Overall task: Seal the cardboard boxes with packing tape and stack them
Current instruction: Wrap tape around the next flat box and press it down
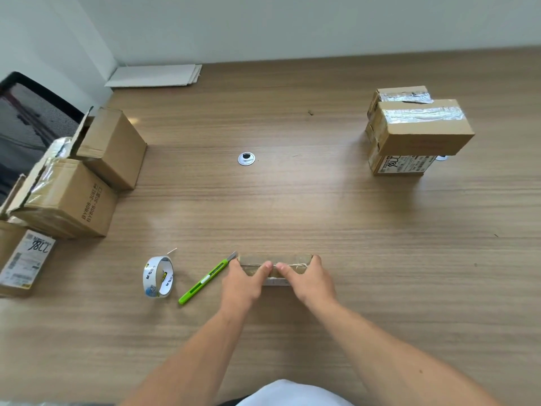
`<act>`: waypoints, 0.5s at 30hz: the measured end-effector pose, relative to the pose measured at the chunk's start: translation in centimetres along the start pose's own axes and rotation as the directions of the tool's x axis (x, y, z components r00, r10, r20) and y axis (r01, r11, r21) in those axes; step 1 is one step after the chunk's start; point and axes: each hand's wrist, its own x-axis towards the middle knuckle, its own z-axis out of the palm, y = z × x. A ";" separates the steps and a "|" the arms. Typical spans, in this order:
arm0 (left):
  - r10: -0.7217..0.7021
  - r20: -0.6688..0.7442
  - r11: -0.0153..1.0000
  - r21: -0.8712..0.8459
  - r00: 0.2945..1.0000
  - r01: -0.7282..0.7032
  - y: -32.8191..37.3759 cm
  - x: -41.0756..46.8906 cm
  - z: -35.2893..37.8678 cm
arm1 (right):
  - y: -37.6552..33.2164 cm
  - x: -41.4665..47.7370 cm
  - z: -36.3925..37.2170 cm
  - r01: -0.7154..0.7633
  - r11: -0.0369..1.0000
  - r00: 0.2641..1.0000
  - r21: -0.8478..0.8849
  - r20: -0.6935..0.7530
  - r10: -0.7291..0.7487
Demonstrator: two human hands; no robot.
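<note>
Left hand [244, 278] and right hand [308, 276] are both curled over the small flat box [292, 260], fingertips meeting mid-top. It looks light, thin and tape-slick, so I'd grab the short ends. Cutter [205, 279] and tape roll [150, 275] sit just left of the box.

i'm seeing soft, even light washing over the wooden table [322, 218], with a pale sheen sitting across its middle. glare is flaring off the tape [424, 114] on the stacked boxes [421, 136] (that silvery strip is nearly blowing out). shadows are falling faint and short beside the open boxes [114, 148] on the left. the wide lens is bending the table's far edge, and the small box [292, 259] is looking slightly smeared.
</note>
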 end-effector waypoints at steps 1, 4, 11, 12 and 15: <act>0.007 -0.049 1.000 -0.020 0.999 -0.008 0.1 -0.3 0.6 | 0.0 -0.1 0.6 -0.011 1.000 1.000 0.029 -0.023 0.012; 0.022 -0.079 0.999 -0.044 0.997 -0.025 -0.2 0.3 0.7 | 0.3 0.5 0.9 -0.012 0.997 0.999 0.075 -0.050 0.016; 0.103 -0.026 0.995 -0.001 0.994 -0.103 -1.4 1.8 -1.2 | 1.8 1.2 -0.5 0.122 0.991 0.991 0.045 -0.066 -0.119; 0.111 -0.014 0.994 0.006 0.994 -0.111 -1.5 1.9 -1.4 | 2.0 1.2 -0.8 0.133 0.990 0.990 0.043 -0.059 -0.131; 0.130 0.008 0.991 -0.014 0.991 -0.130 -1.3 1.9 -2.1 | 2.1 1.4 -1.4 0.161 0.987 0.986 0.022 -0.038 -0.160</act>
